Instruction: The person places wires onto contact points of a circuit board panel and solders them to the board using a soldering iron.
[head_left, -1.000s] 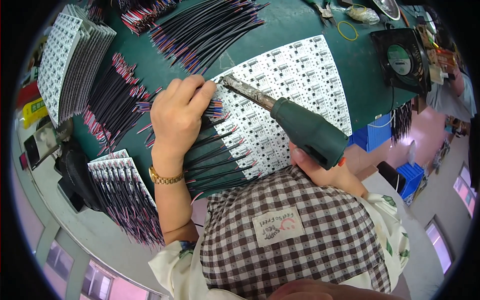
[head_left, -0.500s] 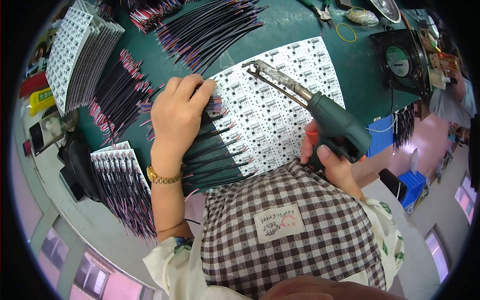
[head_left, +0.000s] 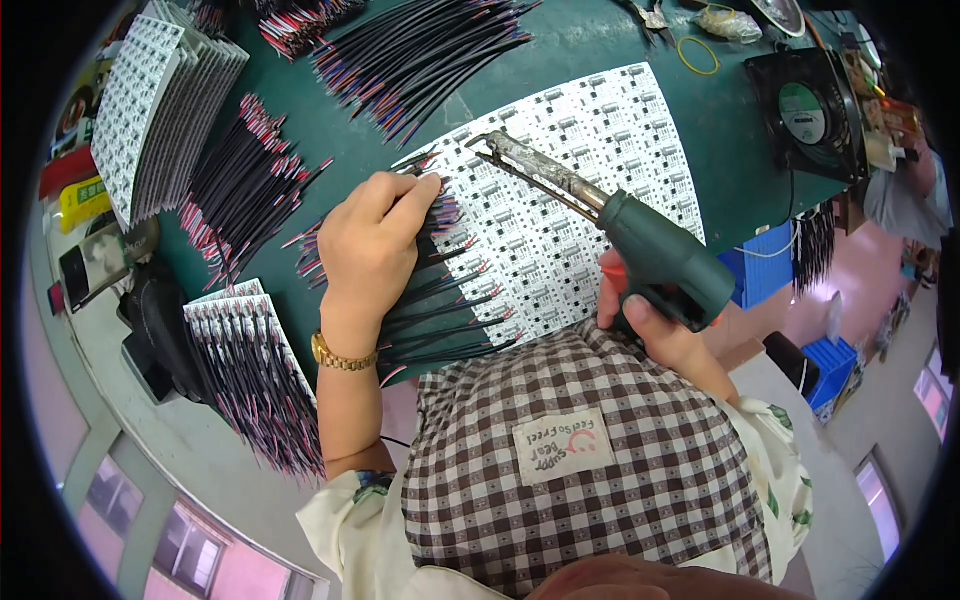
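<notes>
A white circuit-board sheet [head_left: 600, 115] printed with rows of small parts lies in front of me. Black wires [head_left: 440, 318] with coloured ends run from its left edge, spaced out one below another. My left hand [head_left: 370, 245] is closed at that edge, thumb and forefinger pinching a dark wire [head_left: 415, 163] whose end lies over the sheet's upper left. Beneath this hand sits a loose wire bundle [head_left: 312, 252], mostly covered by the palm. My right hand [head_left: 662, 330] grips a dark green soldering gun [head_left: 665, 255] with a red trigger, its metal tip above the board.
Wire bundles [head_left: 425, 60] lie at the back, another pile [head_left: 245, 195] to the left. Stacked boards [head_left: 150, 115] stand far left; a wired board [head_left: 250, 350] is nearer. At the back right are pliers [head_left: 652, 18], a yellow rubber band [head_left: 697, 56] and a black fan [head_left: 805, 115].
My left hand has shifted right and a little toward me, and a dark wire end now shows past its fingertips. The soldering gun has moved slightly left. The whole view has shifted a little.
</notes>
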